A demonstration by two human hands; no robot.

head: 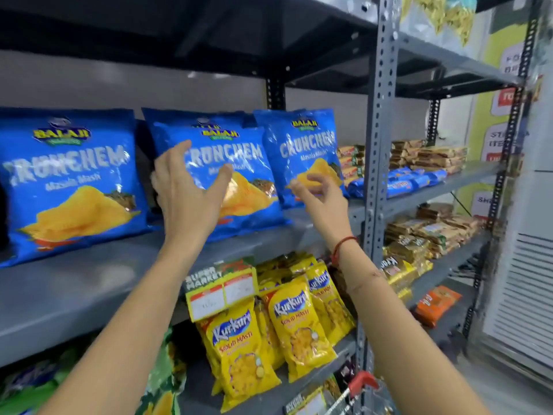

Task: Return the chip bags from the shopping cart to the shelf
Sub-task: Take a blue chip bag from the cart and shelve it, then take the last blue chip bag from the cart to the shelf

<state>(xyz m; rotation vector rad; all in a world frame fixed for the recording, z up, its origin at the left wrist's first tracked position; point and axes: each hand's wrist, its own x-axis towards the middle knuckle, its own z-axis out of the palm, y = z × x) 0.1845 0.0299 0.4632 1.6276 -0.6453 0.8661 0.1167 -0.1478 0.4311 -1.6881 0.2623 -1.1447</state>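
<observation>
Far left, a blue Crunchem chip bag [70,181] stands upright on the grey shelf [89,283], leaning back a little. Next along, the middle Crunchem bag [227,175] stands in front of another blue bag [179,115] whose top peeks out behind it. The person's left hand [185,187] is spread wide, palm flat on the middle bag's left front, thumb out toward the chip picture; it presses or steadies, no pinch around the bag. The right hand [318,194], red thread [344,247] at the wrist, sits half open with fingers loosely curled just in front of the lower left corner of the right Crunchem bag [302,151]; holding nothing, contact unclear. Bottom right, a red cart handle [362,381] shows; cart contents not visible.

Judgement: step looks like seating and straightening the middle bag. Do it well by pushing low and flat so the puffed bag slides back without tipping, squaring it in line with its neighbours, label facing out, right hand ready to catch the right bag if it slumps. Avoid squeezing; chips crush.
</observation>
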